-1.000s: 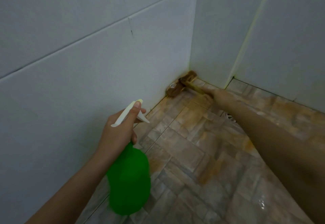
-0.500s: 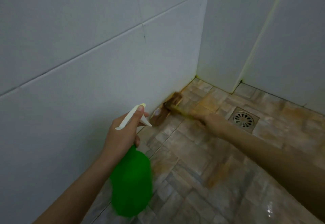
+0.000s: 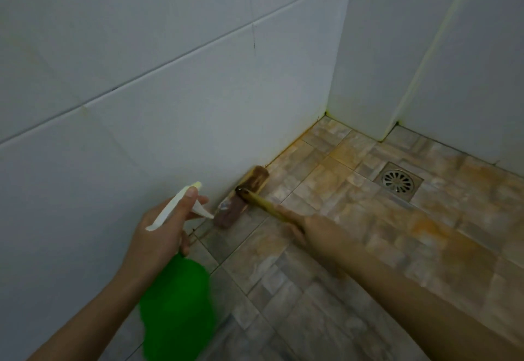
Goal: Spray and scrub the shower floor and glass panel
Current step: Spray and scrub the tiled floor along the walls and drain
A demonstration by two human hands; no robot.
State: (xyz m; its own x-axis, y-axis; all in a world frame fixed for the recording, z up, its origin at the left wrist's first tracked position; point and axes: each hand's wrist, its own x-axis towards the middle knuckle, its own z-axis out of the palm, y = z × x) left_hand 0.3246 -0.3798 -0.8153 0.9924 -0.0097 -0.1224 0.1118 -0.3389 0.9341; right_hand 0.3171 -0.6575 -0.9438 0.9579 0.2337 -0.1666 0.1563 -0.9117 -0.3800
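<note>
Head view shows the left hand (image 3: 158,235) gripping a green spray bottle (image 3: 178,309), blurred and cut off at the near edge, while the right hand (image 3: 306,226), smeared by blur, clasps the scrub brush (image 3: 243,199) handle, its head on the shower floor (image 3: 354,218) against the left wall (image 3: 170,105).

Large white wall tiles (image 3: 170,99) are rising on the left, meeting a second tiled wall (image 3: 382,57) at the far corner. The floor (image 3: 283,318) of mottled beige-grey tiles (orange staining along the wall edge) is surrounding a round metal drain (image 3: 398,181). Light is falling dimly.
</note>
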